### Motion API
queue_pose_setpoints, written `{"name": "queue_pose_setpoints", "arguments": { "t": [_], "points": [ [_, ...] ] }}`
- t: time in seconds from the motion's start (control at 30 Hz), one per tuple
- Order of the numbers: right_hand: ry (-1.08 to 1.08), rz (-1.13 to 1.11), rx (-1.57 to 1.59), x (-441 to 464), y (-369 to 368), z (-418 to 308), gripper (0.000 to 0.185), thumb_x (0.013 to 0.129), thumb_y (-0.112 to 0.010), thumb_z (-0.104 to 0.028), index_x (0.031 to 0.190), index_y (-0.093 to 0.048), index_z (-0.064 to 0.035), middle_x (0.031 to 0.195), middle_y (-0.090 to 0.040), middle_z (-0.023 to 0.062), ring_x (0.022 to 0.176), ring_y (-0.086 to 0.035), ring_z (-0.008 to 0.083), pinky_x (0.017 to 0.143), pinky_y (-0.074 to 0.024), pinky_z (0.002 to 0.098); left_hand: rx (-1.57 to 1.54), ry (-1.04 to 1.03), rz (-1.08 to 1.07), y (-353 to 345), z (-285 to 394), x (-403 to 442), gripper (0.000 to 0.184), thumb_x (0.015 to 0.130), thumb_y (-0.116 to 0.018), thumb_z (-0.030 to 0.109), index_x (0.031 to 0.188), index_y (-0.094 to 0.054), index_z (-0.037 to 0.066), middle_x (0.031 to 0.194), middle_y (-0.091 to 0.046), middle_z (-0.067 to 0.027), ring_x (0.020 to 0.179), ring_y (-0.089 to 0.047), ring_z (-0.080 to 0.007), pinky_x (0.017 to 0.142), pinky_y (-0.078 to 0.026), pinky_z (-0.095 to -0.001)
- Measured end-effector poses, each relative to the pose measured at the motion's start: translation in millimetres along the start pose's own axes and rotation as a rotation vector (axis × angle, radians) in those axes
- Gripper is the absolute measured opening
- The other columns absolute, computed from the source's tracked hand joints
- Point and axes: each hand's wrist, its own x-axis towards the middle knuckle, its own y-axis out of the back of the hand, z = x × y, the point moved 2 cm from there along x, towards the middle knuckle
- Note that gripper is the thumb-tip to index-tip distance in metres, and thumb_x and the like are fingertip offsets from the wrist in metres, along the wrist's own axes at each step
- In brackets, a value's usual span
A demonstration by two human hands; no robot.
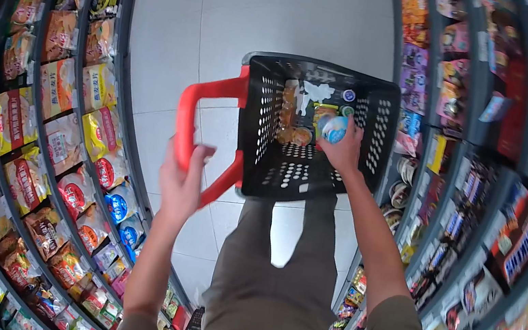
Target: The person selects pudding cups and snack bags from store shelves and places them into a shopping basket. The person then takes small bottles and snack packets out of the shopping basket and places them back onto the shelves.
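A black shopping basket [305,189] with holes in its walls hangs in front of my legs. Its red handle [188,108] is tipped to the left, and my left hand [183,176] is closed round the lower part of it. Inside the basket's opening, my right hand [344,149] grips a small blue and white container [334,129]. Beneath it lie packaged items, among them brown rounded goods [289,107], a white crumpled-looking piece [317,92] and a small round blue-and-white lid [349,95].
Shelves of bagged snacks [58,87] rise along the left. On the right, shelves hold sweets and chocolate bars, including a Snickers box [525,241]. Light grey floor tiles [168,25] run between them, and my legs [253,232] stand behind the basket.
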Motion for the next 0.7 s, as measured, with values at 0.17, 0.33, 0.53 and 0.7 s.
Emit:
{"name": "queue_pose_setpoints", "arguments": {
  "t": [0.17, 0.33, 0.53, 0.7],
  "points": [
    [-0.123, -0.091, -0.052, 112, -134, 49, 0.109, 0.063, -0.086, -0.037, 0.150, -0.027, -0.0073, 0.131, -0.039, 0.0324, 0.123, -0.045, 0.0452, 0.104, -0.0408, 0.0458, 0.116, 0.019, 0.275, -10, -21, -11, 0.041, 0.098, -0.054, 0.022, 0.124, -0.047, -0.007, 0.082, -0.066, -0.0099, 0.077, -0.061, -0.0166, 0.080, -0.047, -0.0311],
    [-0.107, -0.132, -0.115, 185, -242, 108, 0.109, 0.064, -0.086, -0.039, 0.150, -0.026, -0.0109, 0.134, -0.039, 0.0305, 0.121, -0.048, 0.0442, 0.104, -0.0426, 0.0453, 0.249, 0.102, 0.377, -12, -31, -23, 0.052, 0.095, -0.055, 0.035, 0.126, -0.044, -0.005, 0.071, -0.058, -0.0074, 0.066, -0.052, -0.0144, 0.067, -0.040, -0.0309],
    [-0.140, -0.184, -0.142, 213, -293, 126, 0.109, 0.065, -0.085, -0.043, 0.151, -0.026, -0.0138, 0.139, -0.036, 0.0319, 0.127, -0.045, 0.0447, 0.105, -0.0419, 0.0474, 0.138, 0.034, 0.410, -15, -35, -16, 0.055, 0.093, -0.057, 0.038, 0.129, -0.043, -0.002, 0.065, -0.049, -0.0047, 0.059, -0.043, -0.0130, 0.056, -0.035, -0.0309],
    [-0.261, -0.161, -0.030, 208, -266, 113, 0.116, 0.064, -0.087, -0.044, 0.152, -0.019, -0.0076, 0.145, -0.027, 0.0375, 0.134, -0.035, 0.0499, 0.110, -0.0358, 0.0484, 0.121, 0.070, 0.369, -10, -31, -22, 0.052, 0.093, -0.057, 0.036, 0.129, -0.044, 0.000, 0.065, -0.049, -0.0056, 0.058, -0.044, -0.0134, 0.056, -0.036, -0.0308]
  ]
}}
